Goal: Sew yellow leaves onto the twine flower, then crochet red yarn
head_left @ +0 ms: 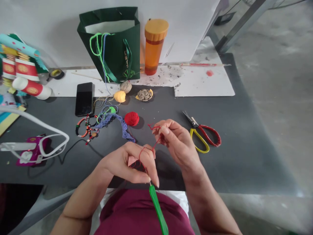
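Note:
My left hand [130, 163] is closed in a pinch on a crochet hook with a green handle [158, 209], which points down toward my lap. Red yarn [146, 151] loops over its fingers. My right hand [174, 137] is closed too, pinching the same red yarn a little higher and to the right. The strand runs back toward a red yarn ball [131, 118] on the dark table [244, 156]. A blue crocheted strip [123, 127] lies just left of the ball.
Scissors with red and yellow handles [204, 133] lie right of my hands. Further back are a black phone [84, 98], beaded bracelets [85, 128], yellow [119, 96] and grey [126, 86] yarn balls, a green paper bag [112, 42] and an orange bottle [154, 45]. White cables [44, 137] lie left.

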Motion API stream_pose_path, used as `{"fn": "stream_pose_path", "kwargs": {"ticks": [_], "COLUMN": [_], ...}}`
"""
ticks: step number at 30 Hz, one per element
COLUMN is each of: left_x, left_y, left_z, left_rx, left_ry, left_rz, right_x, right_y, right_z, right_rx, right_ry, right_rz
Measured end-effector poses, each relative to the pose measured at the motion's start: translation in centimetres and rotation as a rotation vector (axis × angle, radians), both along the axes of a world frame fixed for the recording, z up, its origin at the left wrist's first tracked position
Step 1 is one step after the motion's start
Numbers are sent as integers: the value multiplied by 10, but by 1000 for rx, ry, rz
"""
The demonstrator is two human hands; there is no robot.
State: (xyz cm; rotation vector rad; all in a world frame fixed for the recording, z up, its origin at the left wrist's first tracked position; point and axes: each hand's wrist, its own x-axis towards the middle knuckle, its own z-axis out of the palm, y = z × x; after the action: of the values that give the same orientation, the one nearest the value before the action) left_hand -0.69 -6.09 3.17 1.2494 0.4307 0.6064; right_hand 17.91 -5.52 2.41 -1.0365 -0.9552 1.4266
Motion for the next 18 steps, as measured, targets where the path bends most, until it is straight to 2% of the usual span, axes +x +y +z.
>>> {"fn": "stream_pose_path", "kwargs": {"ticks": [2, 5, 8, 10, 13, 18], "left_x": [1, 4, 7, 9, 12, 15], "left_y": [5, 11, 14, 14, 13, 14], "left_z": [0, 2, 3, 2, 1, 2], "left_rx": [30, 26, -11, -54, -162, -359], "left_ry": [-30, -47, -116, -210, -286, -286], "left_rz": [51, 221, 413, 494, 546, 587], "right_x": [2, 6, 8, 8, 7, 4], "right_y": [0, 0, 1, 2, 2, 2], "right_z": [2, 3, 2, 2, -1, -14], "right_rx": [-13, -34, -70, -85, -83, -58], "right_ry": [79, 130, 36, -74, -226, -404], "right_rz": [1, -17, -38, -2, 76, 244]}}
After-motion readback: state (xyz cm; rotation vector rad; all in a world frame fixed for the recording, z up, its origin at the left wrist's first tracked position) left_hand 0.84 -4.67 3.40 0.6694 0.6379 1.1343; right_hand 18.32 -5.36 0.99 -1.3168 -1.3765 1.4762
